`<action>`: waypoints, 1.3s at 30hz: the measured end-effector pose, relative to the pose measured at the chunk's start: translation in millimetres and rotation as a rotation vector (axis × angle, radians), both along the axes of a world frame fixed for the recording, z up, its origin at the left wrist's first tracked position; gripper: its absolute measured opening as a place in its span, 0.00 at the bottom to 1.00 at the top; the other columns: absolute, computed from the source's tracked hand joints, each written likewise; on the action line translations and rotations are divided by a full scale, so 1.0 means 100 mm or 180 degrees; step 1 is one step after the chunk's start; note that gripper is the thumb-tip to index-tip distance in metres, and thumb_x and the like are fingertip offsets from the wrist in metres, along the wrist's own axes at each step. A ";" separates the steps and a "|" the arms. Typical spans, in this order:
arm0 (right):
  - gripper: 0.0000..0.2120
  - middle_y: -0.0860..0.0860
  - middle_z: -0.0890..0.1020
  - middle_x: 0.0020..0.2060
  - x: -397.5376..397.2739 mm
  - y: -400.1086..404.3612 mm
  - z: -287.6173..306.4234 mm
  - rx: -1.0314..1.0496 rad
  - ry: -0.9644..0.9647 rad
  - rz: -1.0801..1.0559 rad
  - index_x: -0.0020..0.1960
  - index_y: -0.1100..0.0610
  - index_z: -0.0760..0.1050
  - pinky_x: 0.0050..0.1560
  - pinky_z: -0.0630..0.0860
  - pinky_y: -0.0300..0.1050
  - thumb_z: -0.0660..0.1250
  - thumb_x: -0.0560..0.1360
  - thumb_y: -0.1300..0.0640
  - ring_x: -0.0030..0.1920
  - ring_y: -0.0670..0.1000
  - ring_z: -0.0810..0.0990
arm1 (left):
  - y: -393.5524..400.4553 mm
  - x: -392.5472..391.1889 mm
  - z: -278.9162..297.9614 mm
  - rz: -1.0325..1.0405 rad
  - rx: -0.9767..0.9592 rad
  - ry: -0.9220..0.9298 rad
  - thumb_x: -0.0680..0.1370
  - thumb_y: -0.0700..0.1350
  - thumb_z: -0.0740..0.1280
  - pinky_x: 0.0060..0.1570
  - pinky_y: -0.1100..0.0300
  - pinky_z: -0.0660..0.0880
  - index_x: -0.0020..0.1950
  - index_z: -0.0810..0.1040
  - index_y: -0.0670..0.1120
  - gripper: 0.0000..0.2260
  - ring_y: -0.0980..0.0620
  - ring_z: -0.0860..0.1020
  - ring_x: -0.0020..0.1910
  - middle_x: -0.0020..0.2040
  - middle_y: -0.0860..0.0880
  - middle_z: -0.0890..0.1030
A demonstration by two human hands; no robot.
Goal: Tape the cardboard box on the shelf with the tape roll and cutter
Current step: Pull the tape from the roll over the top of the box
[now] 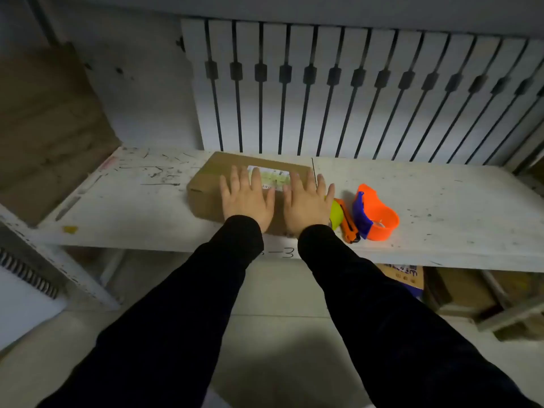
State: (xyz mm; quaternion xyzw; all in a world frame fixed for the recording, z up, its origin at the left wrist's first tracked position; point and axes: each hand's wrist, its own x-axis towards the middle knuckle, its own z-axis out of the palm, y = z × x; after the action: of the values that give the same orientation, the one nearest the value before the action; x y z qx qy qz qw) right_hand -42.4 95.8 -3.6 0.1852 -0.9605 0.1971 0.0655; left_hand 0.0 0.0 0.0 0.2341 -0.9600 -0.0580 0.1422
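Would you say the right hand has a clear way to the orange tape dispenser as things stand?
Probably yes. The right hand lies flat and empty on the cardboard box, and the orange tape dispenser sits just to its right on the shelf. Only the orange utility knife lies between, low and flat.

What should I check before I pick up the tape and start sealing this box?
1. Cardboard box flat on the shelf: ok.
2. Left hand and right hand empty, palms spread on the box: ok.
3. Orange tape dispenser lying right of the box: ok.
4. Orange cutter between box and dispenser: ok.
5. Cutter blade retracted: cannot tell.
6. Flaps fully closed under the hands: cannot tell.
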 end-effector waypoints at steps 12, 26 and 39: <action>0.25 0.57 0.53 0.77 0.56 0.11 0.16 0.0059 0.0065 -0.0031 0.76 0.51 0.50 0.74 0.42 0.60 0.47 0.81 0.47 0.77 0.59 0.49 | 0.22 0.57 0.10 -0.0042 -0.0078 0.0227 0.80 0.57 0.49 0.75 0.44 0.46 0.75 0.57 0.45 0.26 0.43 0.54 0.77 0.76 0.42 0.62; 0.28 0.59 0.62 0.73 0.82 0.15 0.00 -0.0174 0.0034 -0.0010 0.74 0.54 0.53 0.74 0.54 0.59 0.57 0.78 0.51 0.73 0.61 0.60 | 0.26 0.84 -0.06 -0.0151 0.0094 0.0279 0.80 0.56 0.52 0.74 0.44 0.50 0.74 0.60 0.45 0.25 0.44 0.57 0.76 0.74 0.44 0.66; 0.29 0.60 0.57 0.75 0.16 -0.03 -0.08 -0.0143 0.0080 -0.0046 0.75 0.54 0.51 0.75 0.51 0.58 0.57 0.77 0.51 0.75 0.61 0.54 | 0.10 0.14 -0.25 -0.0075 0.0083 0.0168 0.80 0.56 0.51 0.75 0.45 0.52 0.74 0.59 0.44 0.25 0.43 0.57 0.75 0.74 0.42 0.64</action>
State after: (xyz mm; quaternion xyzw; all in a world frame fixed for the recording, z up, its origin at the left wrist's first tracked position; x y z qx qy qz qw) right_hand -26.6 93.2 -11.2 0.1792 -0.9563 0.2158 0.0831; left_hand 14.1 10.4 -25.3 0.2230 -0.9578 -0.0783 0.1637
